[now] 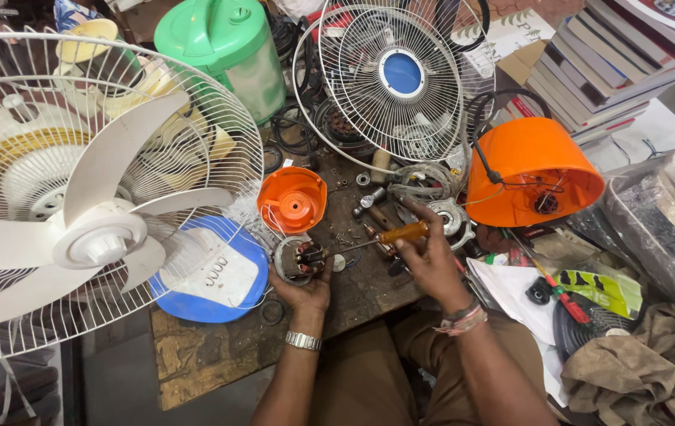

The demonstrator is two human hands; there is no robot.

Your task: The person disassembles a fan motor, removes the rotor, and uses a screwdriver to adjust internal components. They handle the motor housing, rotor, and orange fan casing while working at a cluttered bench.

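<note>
**Metal motor part gripped at the worktop's near edge**

Metal and copper-wound, the small fan motor core (299, 260) sits in the left hand (303, 285), whose fingers curl up around its underside and close on it, at the near edge of the wooden worktop (195, 359). It looks dense and stiff for its size, but the thin wires trailing from it seem delicate, so I judge the rim of the casing the safer place to hold it, as the hand does now. The right hand (430, 264) is wrapped shut round the amber handle of a screwdriver (388, 237), whose thin shaft runs left to meet the motor core. That handle looks smooth and possibly slippery; the tip is too small to see clearly.

Room is tight. Just beyond the core lies an orange motor cover (292, 199), and to its left a blue fan base (223, 276) sits under the white guard of a large fan (93, 205). An orange housing (531, 170) crowds the right side, with a loose fan grille (400, 79) leaning at the far edge. Small screws and washers scatter the wood between them. Open space remains mainly at the near-left corner of the worktop.
</note>
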